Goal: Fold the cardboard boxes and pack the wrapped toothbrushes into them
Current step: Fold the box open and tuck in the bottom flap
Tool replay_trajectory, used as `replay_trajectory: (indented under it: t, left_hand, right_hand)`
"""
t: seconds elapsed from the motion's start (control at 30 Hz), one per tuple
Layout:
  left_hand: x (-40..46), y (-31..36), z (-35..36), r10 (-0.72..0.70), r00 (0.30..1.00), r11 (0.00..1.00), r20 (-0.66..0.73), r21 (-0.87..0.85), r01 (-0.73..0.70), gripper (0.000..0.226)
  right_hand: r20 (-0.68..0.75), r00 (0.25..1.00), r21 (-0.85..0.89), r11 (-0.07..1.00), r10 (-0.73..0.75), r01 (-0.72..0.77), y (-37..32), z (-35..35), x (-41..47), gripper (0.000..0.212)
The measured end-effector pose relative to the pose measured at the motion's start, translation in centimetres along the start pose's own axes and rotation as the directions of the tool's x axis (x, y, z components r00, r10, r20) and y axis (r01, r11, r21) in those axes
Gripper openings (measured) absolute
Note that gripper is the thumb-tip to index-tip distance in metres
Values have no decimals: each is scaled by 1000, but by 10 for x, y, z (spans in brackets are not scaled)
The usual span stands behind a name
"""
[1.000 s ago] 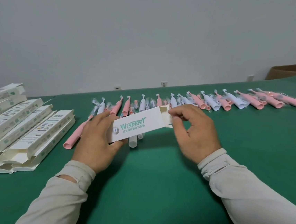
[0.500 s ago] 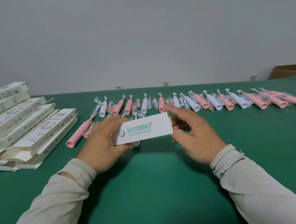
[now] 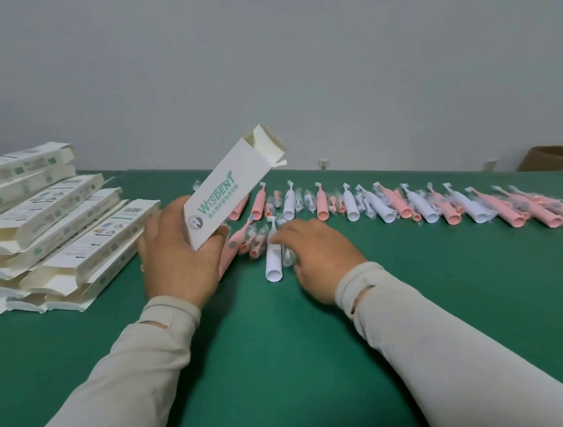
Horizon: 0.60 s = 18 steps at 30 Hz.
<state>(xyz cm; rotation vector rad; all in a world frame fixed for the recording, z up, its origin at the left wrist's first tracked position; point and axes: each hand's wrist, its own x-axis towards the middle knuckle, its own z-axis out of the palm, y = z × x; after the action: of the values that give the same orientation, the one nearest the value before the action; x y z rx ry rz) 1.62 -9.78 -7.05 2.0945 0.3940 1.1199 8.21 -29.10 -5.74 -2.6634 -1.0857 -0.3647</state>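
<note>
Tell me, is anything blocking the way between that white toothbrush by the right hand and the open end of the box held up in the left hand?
Nothing visible does. The left hand holds the box tilted up, its top flaps open and its mouth clear. The right hand rests at the white toothbrush, with only small wrapped brush heads lying beside it on the table.

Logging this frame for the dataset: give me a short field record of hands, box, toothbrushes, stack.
left hand: grips lower end of the folded box
folded box: raised, tilted, top flaps open
right hand: low on the table, fingers at the white toothbrush
white toothbrush: lying flat on the table, wrapped
toothbrush row: pink and white, along the far side of the green table
flat box stack: on the table, left of the left hand
packed yet: no toothbrush visible in the box
</note>
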Motion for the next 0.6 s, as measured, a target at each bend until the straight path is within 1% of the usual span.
replay_trajectory:
  t: [0.1,0.17,0.3,0.37,0.47,0.6]
  left_hand:
    - [-1,-1,0,16,1000,1000,-2,-7,-16,48]
    - [1,-1,0,12,1000,1000,-5,-6,-12,47]
    - [2,-3,-1,5,1000,1000,-9,-9,-5,48]
    - [1,-2,-1,6,1000,1000,-5,-12,-6,48]
    - [0,0,-1,14,1000,1000,11,-16,-14,46]
    - [-3,2,1,67,996,998,57,8,-68,50]
  right_hand:
    - [149,987,-145,986,-60,82,-8,9,18,58]
    - [182,980,-172,979,-77,109,-9,13,23,57]
    - [161,980,-167,975,-119,146,-9,14,19,40]
    - [145,983,-146,980,-111,132,-9,13,11,32]
    - [122,989,-141,985,-86,103,-7,9,-7,29]
    - [116,992,-205,976,-50,73,3,-4,-38,27]
